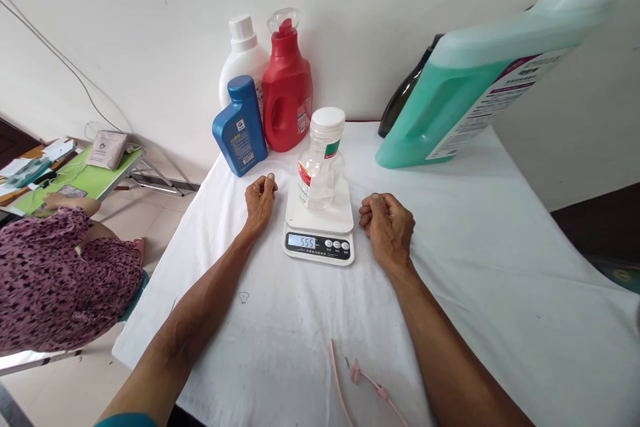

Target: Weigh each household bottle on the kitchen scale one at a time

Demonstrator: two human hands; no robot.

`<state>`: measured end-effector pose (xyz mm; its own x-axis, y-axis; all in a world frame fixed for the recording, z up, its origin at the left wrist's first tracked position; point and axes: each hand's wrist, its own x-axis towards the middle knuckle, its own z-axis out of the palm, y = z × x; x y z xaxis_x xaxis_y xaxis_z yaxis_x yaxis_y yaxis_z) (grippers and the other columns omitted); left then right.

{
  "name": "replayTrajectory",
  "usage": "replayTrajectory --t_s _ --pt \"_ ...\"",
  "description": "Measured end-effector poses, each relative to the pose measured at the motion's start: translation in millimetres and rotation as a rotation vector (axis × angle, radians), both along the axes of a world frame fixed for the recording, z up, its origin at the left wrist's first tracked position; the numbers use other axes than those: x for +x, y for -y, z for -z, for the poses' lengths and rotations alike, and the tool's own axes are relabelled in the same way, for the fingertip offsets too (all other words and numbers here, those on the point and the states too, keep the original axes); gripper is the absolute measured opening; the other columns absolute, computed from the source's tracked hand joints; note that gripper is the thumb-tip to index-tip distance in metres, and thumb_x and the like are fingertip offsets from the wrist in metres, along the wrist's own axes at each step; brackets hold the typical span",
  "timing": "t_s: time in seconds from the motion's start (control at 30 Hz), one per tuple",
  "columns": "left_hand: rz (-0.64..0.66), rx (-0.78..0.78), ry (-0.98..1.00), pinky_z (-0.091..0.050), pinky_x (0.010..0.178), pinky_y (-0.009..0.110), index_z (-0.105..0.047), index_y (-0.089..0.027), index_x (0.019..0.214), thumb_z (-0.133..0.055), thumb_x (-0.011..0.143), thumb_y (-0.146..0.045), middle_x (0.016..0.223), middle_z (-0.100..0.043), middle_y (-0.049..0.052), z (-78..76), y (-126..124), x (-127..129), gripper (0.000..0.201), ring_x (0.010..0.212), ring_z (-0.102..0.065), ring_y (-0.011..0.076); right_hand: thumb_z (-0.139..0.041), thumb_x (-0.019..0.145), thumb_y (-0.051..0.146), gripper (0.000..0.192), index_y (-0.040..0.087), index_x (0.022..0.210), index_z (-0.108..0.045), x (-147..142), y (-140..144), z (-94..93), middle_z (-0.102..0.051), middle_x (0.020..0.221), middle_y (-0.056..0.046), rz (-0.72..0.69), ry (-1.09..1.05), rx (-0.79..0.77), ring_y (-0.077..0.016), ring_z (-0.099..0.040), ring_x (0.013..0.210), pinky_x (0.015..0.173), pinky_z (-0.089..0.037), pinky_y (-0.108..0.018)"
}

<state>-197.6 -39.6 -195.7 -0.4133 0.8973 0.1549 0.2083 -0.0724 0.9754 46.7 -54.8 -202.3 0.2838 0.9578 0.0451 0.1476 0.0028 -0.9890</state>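
On the white kitchen scale [320,219] stands a clear plastic bottle [323,170] with a white cap and red and green labels. Its display [302,241] seems to read 555. My left hand [261,201] rests on the cloth just left of the scale, curled into a loose fist with nothing visible in it. To the right of the scale lies my right hand [387,227], fingers closed and also without anything visible in them. Neither hand touches the bottle or the scale.
Behind the scale stand a blue bottle [241,127], a red jug [286,90] and a white bottle [243,57]. A large green jug [460,93] and a dark bottle [407,93] stand at back right. A pink cord [370,380] is nearest me. A person [70,277] sits left.
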Motion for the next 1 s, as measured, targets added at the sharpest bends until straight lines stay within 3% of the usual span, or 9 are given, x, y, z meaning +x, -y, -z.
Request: replayTrajectory --t_s 0.53,1.0 --pt "0.02 0.008 0.001 -0.031 0.052 0.027 -0.051 -0.021 0.064 -0.062 0.093 -0.07 0.057 -0.043 -0.003 -3.2 2.0 1.0 0.057 0.053 -0.038 0.0114 -0.058 0.095 0.058 0.041 0.022 0.075 -0.062 1.9 -3.9 9.5 -0.064 0.066 0.001 -0.005 0.0 0.05 -0.0108 -0.054 0.048 0.043 -0.039 -0.021" --pt "0.023 0.0 -0.006 -0.031 0.052 0.027 -0.051 -0.021 0.064 -0.063 0.092 -0.071 0.058 -0.043 -0.003 -4.5 2.3 0.7 0.058 0.053 -0.037 0.0111 -0.057 0.095 0.05 0.036 0.022 0.073 -0.062 0.8 -2.1 3.1 -0.064 0.067 0.0 0.005 0.009 0.018 -0.0109 -0.054 0.049 0.045 -0.04 -0.022"
